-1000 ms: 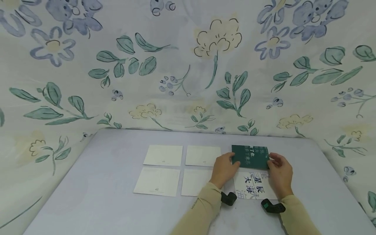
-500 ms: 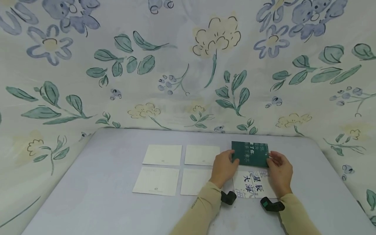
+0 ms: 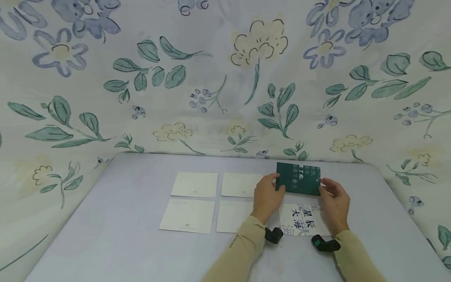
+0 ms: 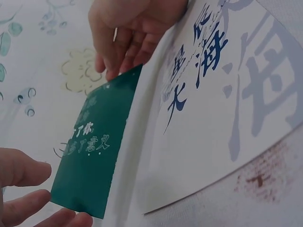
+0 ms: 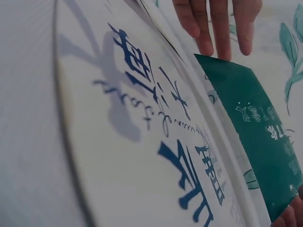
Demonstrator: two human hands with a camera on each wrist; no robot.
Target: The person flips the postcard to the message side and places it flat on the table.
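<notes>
Green card [image 3: 298, 178] (between both hands [image 3: 266, 199] [image 3: 336, 203]) now farther from blue-lettered card [image 3: 302, 220]

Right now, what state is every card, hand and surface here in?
Green card: lifted, tilted, held at both ends
Left hand: fingers gripping the green card's left end
Right hand: fingers gripping its right end
Lettered white card: flat, lettering up, partly hidden by the right hand
Four cream cards: flat, two rows of two, two partly hidden
Table: stained reddish-brown near the lettered white card
</notes>
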